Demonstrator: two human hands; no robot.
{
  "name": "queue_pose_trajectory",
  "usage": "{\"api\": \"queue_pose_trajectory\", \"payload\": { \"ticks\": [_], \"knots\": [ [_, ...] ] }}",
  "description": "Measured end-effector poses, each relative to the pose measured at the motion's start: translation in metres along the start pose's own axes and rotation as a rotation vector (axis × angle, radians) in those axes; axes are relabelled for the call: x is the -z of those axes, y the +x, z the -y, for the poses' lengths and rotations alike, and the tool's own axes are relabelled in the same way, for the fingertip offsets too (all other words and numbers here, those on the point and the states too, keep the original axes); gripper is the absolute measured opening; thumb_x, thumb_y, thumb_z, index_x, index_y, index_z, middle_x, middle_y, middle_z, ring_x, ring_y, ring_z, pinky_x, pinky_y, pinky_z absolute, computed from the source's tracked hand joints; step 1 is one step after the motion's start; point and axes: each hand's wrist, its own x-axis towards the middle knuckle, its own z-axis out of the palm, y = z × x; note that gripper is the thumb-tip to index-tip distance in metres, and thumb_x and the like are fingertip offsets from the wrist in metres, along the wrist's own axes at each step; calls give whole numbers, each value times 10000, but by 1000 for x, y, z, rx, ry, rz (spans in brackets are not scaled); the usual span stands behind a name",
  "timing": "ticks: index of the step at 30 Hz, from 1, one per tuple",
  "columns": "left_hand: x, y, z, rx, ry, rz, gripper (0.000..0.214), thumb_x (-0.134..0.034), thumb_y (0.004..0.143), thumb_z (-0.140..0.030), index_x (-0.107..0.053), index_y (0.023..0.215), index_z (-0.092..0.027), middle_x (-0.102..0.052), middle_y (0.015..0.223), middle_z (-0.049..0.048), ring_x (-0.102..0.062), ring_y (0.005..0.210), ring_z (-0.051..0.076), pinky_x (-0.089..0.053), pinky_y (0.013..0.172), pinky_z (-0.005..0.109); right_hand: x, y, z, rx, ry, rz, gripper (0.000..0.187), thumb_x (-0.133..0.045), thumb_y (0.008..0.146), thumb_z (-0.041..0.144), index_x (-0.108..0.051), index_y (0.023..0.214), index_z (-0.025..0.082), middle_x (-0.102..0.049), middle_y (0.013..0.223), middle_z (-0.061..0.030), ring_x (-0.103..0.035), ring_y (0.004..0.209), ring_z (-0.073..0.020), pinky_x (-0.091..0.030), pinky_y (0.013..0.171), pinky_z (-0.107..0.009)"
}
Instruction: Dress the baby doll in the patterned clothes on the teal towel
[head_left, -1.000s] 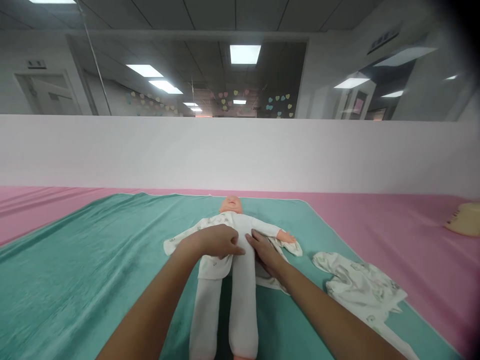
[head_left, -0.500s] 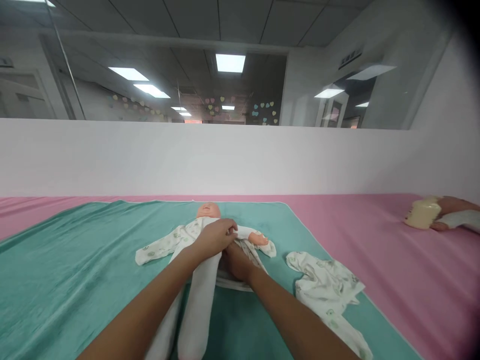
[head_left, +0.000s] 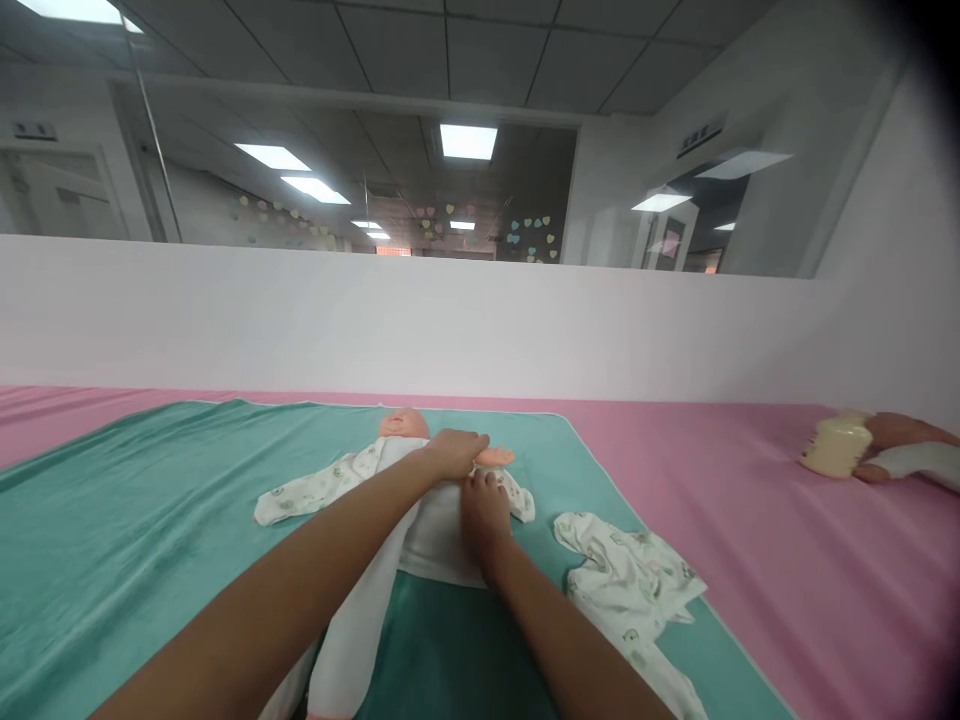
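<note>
A baby doll (head_left: 403,424) in white patterned clothing lies on its back on a teal blanket (head_left: 135,520), head away from me. My left hand (head_left: 454,450) reaches across the doll's chest, fingers closed around its bare arm (head_left: 495,457) near the wrist. Just below, my right hand (head_left: 484,510) presses on the loose white garment (head_left: 442,535) at the doll's side, fingers curled into the fabric by the sleeve. The doll's white trouser legs (head_left: 345,640) run toward me under my left forearm.
A second crumpled white patterned garment (head_left: 626,580) lies on the blanket's right edge. The blanket covers a pink surface (head_left: 750,520) backed by a white partition. At far right, a cream bottle (head_left: 834,447) lies beside another doll's limbs (head_left: 911,450).
My left hand moved up from the doll's belly to its bare arm and lifted it. My right hand slid up beside the sleeve. The view swung right, showing the bottle.
</note>
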Motion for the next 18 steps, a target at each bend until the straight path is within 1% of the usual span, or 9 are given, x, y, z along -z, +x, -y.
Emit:
{"api": "queue_pose_trajectory", "payload": {
  "ticks": [2, 4, 6, 9, 11, 14, 16, 18],
  "knots": [
    [4, -6, 7, 2, 12, -9, 204, -468, 741, -170, -482, 940, -208, -614, 932, 72, -602, 814, 240, -438, 627, 323, 6, 3, -8, -88, 3, 29, 266, -458, 747, 29, -613, 950, 105, -591, 1033, -236, -547, 994, -310, -406, 782, -456],
    [5, -12, 9, -6, 27, -17, 203, -464, 735, -147, -486, 928, -207, -610, 915, 67, -598, 809, 236, -434, 637, 325, 11, 7, -17, -136, 50, 71, 222, -526, 684, 19, -627, 866, 97, -620, 925, -222, -587, 903, -305, -416, 740, -424],
    [6, -17, 9, -17, 45, -25, 207, -455, 741, -137, -492, 934, -203, -607, 911, 71, -594, 812, 241, -431, 656, 337, 15, 14, -27, -146, 146, 110, 146, -578, 648, 43, -629, 767, 110, -642, 827, -183, -601, 845, -292, -414, 729, -397],
    [7, -21, 7, -32, 65, -42, 211, -430, 767, -144, -499, 959, -196, -603, 934, 87, -587, 834, 252, -424, 686, 359, 21, 27, -42, -138, 371, 143, 31, -589, 670, 146, -612, 692, 150, -655, 756, -98, -593, 783, -226, -413, 716, -328],
    [7, -23, 9, -35, 69, -53, 192, -422, 792, -175, -502, 966, -191, -601, 941, 94, -582, 843, 256, -416, 705, 370, 27, 35, -53, -159, 550, 146, 91, -555, 711, 238, -601, 718, 160, -648, 717, -53, -577, 700, -181, -417, 657, -288],
    [6, -26, 12, -51, 81, -57, 171, -445, 807, -214, -516, 961, -193, -606, 912, 91, -574, 846, 253, -395, 738, 376, 39, 44, -69, -225, 812, 144, 271, -523, 734, 415, -572, 775, 152, -630, 676, -39, -554, 595, -158, -420, 575, -276],
    [4, -27, 12, -68, 107, -22, 175, -489, 794, -215, -543, 960, -201, -613, 901, 90, -567, 859, 253, -369, 772, 377, 49, 45, -76, -245, 965, 152, 373, -528, 710, 519, -557, 772, 153, -624, 671, -40, -563, 592, -164, -436, 578, -286],
    [2, -26, 9, -33, 116, 25, 190, -541, 775, -213, -576, 962, -206, -621, 930, 102, -555, 904, 262, -336, 815, 383, 57, 44, -75, -241, 1084, 157, 418, -536, 693, 569, -555, 751, 156, -625, 679, -42, -579, 616, -174, -450, 605, -297]
  ]
}}
